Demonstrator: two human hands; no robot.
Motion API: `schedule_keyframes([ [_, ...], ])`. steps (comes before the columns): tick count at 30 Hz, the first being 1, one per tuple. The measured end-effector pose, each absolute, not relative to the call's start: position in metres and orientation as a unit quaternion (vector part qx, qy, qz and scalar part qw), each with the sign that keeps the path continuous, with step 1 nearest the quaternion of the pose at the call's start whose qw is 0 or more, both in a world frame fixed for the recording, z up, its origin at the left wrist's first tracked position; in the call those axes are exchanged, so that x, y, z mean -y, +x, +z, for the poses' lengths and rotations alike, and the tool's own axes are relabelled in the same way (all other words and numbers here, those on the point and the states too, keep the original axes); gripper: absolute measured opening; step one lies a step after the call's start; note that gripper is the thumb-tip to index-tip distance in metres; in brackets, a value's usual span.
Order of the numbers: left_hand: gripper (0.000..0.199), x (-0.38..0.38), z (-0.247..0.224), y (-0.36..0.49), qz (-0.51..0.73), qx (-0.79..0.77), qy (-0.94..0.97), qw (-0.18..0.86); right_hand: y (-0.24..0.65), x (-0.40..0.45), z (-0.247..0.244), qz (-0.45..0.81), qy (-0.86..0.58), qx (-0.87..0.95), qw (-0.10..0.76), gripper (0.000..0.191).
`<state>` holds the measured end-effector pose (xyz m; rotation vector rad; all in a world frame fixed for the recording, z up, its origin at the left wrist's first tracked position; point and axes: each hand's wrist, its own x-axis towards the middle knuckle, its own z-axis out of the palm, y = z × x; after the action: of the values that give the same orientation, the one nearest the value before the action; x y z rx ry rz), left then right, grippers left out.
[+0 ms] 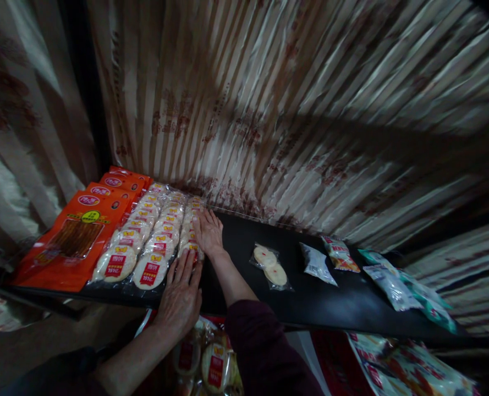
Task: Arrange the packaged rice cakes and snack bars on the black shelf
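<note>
Three rows of wrapped round rice crackers lie overlapping on a black shelf. My left hand rests with fingers stretched out on the near end of the rightmost row. Against that row's far right side lies my right hand, its fingers extended and touching the wrappers. Neither hand grasps a packet. Part of the rightmost row is hidden under my fingers. To the right of my hands, a clear packet of two pale crackers lies face down on the shelf.
Orange snack bags overlap at the shelf's left end. Small snack packets, one silver-white and one red and white, lie to the right. Below the shelf are more wrapped crackers and larger bags. A pleated curtain hangs behind.
</note>
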<state>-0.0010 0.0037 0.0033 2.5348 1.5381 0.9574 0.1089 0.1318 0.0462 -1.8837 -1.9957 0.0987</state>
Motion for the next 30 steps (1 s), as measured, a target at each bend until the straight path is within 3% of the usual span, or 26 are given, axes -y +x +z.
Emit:
schedule_keyframes([
  [30, 0.044, -0.014, -0.01, -0.002, 0.335, -0.471, 0.815, -0.042, 0.105, -0.182, 0.048, 0.034, -0.653, 0.745, 0.132, 0.043],
])
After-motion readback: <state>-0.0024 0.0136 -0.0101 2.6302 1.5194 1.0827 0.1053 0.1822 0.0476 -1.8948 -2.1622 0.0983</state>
